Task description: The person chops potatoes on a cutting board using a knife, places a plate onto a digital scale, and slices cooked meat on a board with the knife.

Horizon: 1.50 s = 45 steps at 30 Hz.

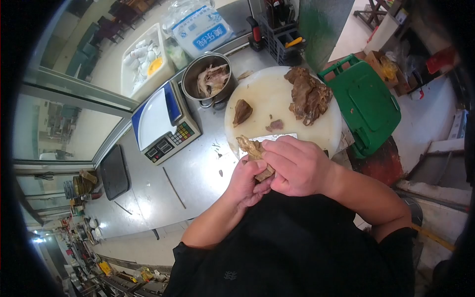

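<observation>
By the near edge of the round board [268, 93], our left hand [245, 184] and right hand [304, 166] grip a brown meat piece [254, 148], and one lopsided tug could tear it!

the held piece [253, 149] is golden brown; the slab [309, 96] is darker brown, mottled; the scrap [275, 125] is purplish pink; the round board [264, 94] is creamy white; the plastic lid [363, 106] is green; the bench [148, 190] is silvery grey; the bag [203, 32] is white with blue printing; the shirt [287, 242] is black, its emblem [230, 275] grey.
</observation>
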{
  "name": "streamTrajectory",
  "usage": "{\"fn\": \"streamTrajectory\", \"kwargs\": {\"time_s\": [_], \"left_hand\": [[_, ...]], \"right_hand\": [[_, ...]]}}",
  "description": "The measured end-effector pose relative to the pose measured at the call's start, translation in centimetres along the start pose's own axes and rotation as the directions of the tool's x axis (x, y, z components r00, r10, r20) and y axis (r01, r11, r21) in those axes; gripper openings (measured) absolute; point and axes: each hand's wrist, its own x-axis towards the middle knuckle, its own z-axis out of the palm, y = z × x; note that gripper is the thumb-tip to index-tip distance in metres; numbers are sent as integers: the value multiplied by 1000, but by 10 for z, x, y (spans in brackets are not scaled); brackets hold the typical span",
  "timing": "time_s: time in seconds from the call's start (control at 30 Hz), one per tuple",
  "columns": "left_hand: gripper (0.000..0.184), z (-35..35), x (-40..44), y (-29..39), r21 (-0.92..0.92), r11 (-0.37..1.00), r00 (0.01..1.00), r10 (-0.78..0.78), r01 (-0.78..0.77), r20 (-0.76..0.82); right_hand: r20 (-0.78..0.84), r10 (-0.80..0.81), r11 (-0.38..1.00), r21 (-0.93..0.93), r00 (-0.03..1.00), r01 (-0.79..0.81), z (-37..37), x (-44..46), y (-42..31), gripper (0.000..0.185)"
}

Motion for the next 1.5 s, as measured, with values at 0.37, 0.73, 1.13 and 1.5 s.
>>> {"fn": "streamTrajectory", "kwargs": {"time_s": [0.37, 0.73, 1.13, 1.5], "left_hand": [[24, 1, -1, 2, 28, 997, 996, 67, -69, 59], [25, -3, -2, 5, 87, 992, 993, 90, -96, 78], [47, -13, 2, 3, 201, 973, 993, 106, -116, 61], [29, 2, 5, 14, 398, 917, 994, 39, 6, -105]], "right_hand": [[-16, -2, 999, 40, 1000, 2, 1, 2, 2, 35], [-40, 25, 996, 82, 999, -21, 0, 1, 0, 36], [-69, 47, 993, 113, 997, -39, 2, -4, 0, 36], [36, 137, 991, 10, 990, -137, 5, -21, 3, 37]]}}
